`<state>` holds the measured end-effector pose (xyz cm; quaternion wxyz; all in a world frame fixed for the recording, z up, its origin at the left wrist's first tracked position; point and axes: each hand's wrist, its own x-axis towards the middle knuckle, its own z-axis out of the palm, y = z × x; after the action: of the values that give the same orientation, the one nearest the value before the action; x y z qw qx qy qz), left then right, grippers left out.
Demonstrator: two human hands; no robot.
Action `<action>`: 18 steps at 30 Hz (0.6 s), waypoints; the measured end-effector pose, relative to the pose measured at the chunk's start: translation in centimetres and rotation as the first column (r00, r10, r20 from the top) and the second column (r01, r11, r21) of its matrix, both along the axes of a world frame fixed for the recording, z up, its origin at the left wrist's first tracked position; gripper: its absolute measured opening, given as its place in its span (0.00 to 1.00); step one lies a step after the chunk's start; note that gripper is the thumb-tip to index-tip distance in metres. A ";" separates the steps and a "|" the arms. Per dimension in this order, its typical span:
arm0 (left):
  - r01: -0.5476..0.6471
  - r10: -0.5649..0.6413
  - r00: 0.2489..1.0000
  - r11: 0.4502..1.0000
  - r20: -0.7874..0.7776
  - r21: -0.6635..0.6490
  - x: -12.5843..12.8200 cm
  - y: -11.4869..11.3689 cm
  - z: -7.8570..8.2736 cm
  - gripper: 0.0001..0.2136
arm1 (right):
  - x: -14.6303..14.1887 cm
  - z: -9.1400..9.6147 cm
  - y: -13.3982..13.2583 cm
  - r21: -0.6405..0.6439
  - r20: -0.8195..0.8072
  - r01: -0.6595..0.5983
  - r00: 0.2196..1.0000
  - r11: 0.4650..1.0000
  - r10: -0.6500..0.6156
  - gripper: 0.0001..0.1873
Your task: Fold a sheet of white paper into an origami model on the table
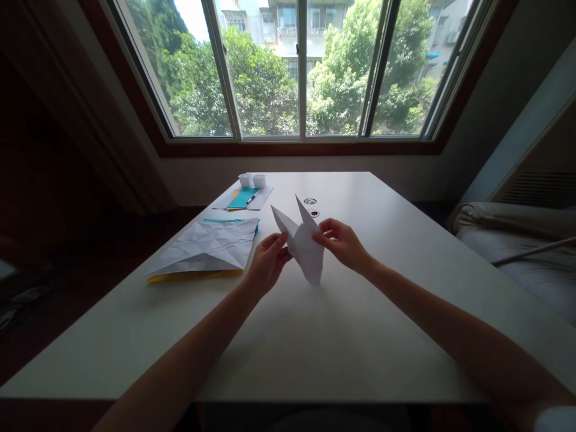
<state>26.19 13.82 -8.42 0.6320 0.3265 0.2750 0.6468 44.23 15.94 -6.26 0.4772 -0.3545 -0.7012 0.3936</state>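
Note:
A white folded paper (306, 249) stands between my two hands above the middle of the table, with two sharp points rising at its top and a narrower end at the bottom. My left hand (269, 259) pinches its left side between thumb and fingers. On the other side, my right hand (341, 240) grips the right edge, thumb toward me. Whether the lower end touches the table is hard to tell. Left of my left hand lies a creased white sheet (211, 243) on top of yellow and blue paper.
Two small white paper boxes (252, 180) stand at the far left of the white table (342, 348), behind a blue paper (243, 197) with a pen (252, 197) on it. Two round stickers or discs (310, 201) lie beyond my hands. A window (301, 72) fills the far wall.

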 end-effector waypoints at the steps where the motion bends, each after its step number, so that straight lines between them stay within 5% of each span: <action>1: 0.006 -0.006 1.000 1.000 0.015 -0.007 0.0 0.0 0.0 0.10 | 0.0 0.0 0.1 -0.028 -0.036 -0.018 0.999 0.999 0.017 0.14; 9: -0.014 0.014 1.000 0.999 -0.006 -0.031 -0.4 0.0 0.4 0.10 | 0.8 -0.2 1.2 -0.093 -0.131 -0.021 0.991 0.995 0.009 0.16; 14: 0.030 -0.028 0.974 1.000 -0.224 0.003 -0.6 -0.2 0.3 0.15 | 1.3 0.4 0.8 0.138 0.185 -0.064 0.982 0.988 0.038 0.09; 18: 0.059 -0.014 0.925 0.992 -0.381 0.108 -0.2 -0.5 0.0 0.16 | 0.8 1.3 -1.1 0.322 0.400 -0.162 0.916 0.933 0.021 0.04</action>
<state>26.01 13.32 -8.43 0.5585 0.4868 0.3475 0.5747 45.00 14.83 -4.98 0.3640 -0.3018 -0.8564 0.2072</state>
